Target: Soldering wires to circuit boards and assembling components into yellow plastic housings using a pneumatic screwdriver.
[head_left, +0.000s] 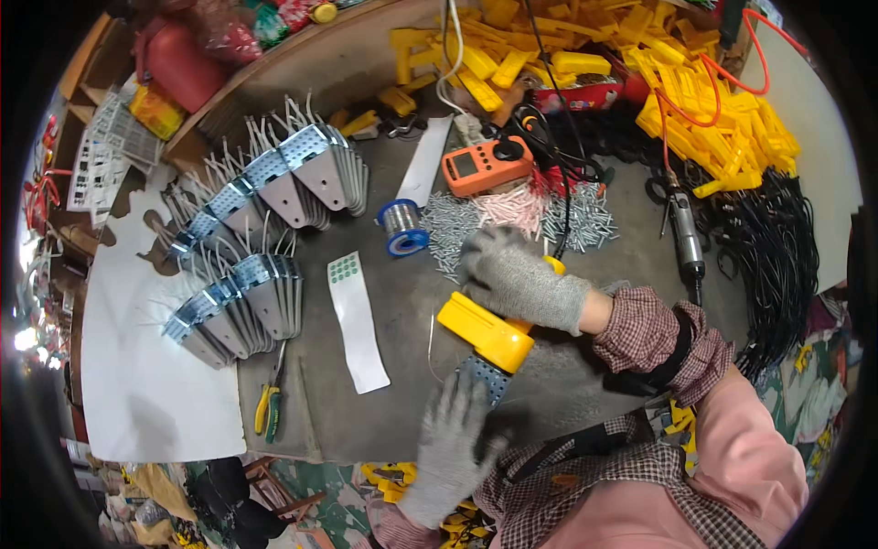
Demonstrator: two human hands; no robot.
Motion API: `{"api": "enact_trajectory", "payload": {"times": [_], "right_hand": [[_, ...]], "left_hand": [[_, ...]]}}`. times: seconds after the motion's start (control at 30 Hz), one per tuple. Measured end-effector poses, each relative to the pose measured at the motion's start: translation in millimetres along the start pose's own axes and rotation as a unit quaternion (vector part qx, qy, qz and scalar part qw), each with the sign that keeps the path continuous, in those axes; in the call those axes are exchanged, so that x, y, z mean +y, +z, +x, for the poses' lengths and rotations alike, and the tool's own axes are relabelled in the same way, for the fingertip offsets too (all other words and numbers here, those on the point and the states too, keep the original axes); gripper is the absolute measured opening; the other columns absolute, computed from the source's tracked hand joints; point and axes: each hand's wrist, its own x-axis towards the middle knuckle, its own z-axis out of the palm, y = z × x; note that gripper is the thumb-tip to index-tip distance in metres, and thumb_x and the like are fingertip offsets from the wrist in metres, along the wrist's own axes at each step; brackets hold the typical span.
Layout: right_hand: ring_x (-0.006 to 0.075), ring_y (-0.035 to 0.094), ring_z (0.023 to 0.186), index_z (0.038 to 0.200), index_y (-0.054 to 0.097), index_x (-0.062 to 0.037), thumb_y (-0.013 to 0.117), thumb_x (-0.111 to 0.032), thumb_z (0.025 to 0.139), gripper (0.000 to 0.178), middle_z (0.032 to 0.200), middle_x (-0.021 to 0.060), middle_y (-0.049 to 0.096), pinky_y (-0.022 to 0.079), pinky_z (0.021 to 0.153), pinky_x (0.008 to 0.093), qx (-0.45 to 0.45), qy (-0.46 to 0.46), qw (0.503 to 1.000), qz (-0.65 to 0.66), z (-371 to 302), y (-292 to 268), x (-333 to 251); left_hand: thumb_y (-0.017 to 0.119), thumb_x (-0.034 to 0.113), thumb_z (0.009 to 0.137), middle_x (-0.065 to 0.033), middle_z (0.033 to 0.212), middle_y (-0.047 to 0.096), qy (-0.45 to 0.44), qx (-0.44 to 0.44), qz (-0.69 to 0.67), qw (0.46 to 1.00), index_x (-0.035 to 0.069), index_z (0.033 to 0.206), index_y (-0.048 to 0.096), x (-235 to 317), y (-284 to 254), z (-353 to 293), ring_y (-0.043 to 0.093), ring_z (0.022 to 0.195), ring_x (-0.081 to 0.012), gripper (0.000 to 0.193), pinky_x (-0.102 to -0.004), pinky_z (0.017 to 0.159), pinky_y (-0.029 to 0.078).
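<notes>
A yellow plastic housing (487, 331) lies on the dark work surface in front of me, with a perforated metal plate (487, 379) at its near end. My left hand (448, 448), in a grey knitted glove, has its fingers stretched out and touching that plate. Beyond the housing, my gloved right hand (523, 279) is closed, its fingertips curled down at the near edge of a pile of silver screws (450, 233). What those fingers hold is hidden. A yellow piece (554, 264) shows past the right hand's edge, partly covered by it.
Bundled grey parts with perforated plates (311, 169) stand at left. Nearby are a solder spool (402, 226), a sticker strip (357, 320) and pliers (268, 412). An orange multimeter (487, 166), yellow housings (722, 119), an electric screwdriver (684, 229) and black cables (777, 256) lie farther right.
</notes>
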Motion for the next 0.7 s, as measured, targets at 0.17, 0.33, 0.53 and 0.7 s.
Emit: {"api": "enact_trajectory", "payload": {"times": [0.17, 0.33, 0.53, 0.7], "right_hand": [[0.0338, 0.057, 0.119, 0.108, 0.063, -0.0024, 0.062, -0.010, 0.087, 0.022, 0.117, 0.0155, 0.059, 0.041, 0.111, 0.0443, -0.170, -0.223, 0.955, 0.095, 7, -37, 39], [0.0371, 0.061, 0.121, 0.110, 0.070, -0.0065, 0.067, -0.012, 0.082, 0.029, 0.119, 0.0166, 0.066, 0.046, 0.106, 0.0468, -0.201, -0.108, 0.914, -0.337, 100, -103, 102], [0.0371, 0.072, 0.101, 0.127, 0.065, -0.0020, 0.075, -0.010, 0.079, 0.049, 0.109, 0.0172, 0.074, 0.057, 0.084, 0.0478, -0.322, -0.009, 0.909, -0.266, 120, -99, 95], [0.0347, 0.072, 0.102, 0.128, 0.064, -0.0036, 0.070, -0.026, 0.086, 0.048, 0.110, 0.0169, 0.074, 0.057, 0.086, 0.0468, -0.256, 0.054, 0.932, -0.253, 120, -83, 105]], "left_hand": [[0.077, 0.042, 0.079, -0.0326, 0.156, 0.028, -0.030, -0.067, 0.045, 0.996, -0.008, 0.148, 0.034, 6, 11, 6, 0.025, 0.147, -0.0489, 0.095, -0.0592, 0.121, 0.016], [0.078, 0.032, 0.079, -0.0210, 0.135, 0.058, 0.022, 0.069, -0.026, 0.997, -0.002, 0.137, 0.052, 9, -14, 15, 0.050, 0.133, -0.0374, 0.072, -0.0584, 0.119, 0.024], [0.077, 0.032, 0.082, -0.0178, 0.117, 0.067, -0.001, 0.095, 0.035, 0.995, 0.004, 0.129, 0.060, 44, -23, 140, 0.064, 0.111, -0.0347, 0.057, -0.0487, 0.103, 0.044], [0.076, 0.044, 0.084, -0.0237, 0.100, 0.070, -0.007, -0.025, -0.068, 0.997, 0.004, 0.121, 0.060, 15, -6, 168, 0.069, 0.094, -0.0391, 0.057, -0.0472, 0.080, 0.054]]}}
